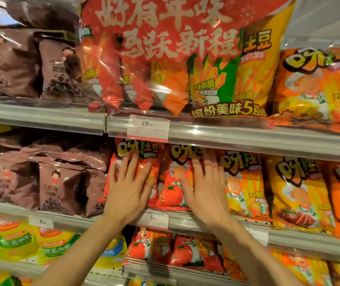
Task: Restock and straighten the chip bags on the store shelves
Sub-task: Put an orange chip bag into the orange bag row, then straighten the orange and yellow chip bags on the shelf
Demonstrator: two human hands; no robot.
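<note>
Two red tomato-flavour chip bags stand side by side on the middle shelf (237, 220). My left hand (127, 186) lies flat with fingers spread on the left red bag (152, 159). My right hand (204, 182) rests flat, fingers apart, on the right red bag (171, 188), and its outer fingers reach the orange bag (245, 182) beside it. Neither hand grips anything. Both forearms come up from the bottom of the view.
Brown chocolate-snack bags (59, 186) fill the shelf left of the red bags, yellow and orange bags (297, 193) the right. Above sits a big red multipack (175, 58) over a 19.90 price tag (147, 127). A 5.00 tag (153, 218) hangs below my hands. The lower shelf holds more bags.
</note>
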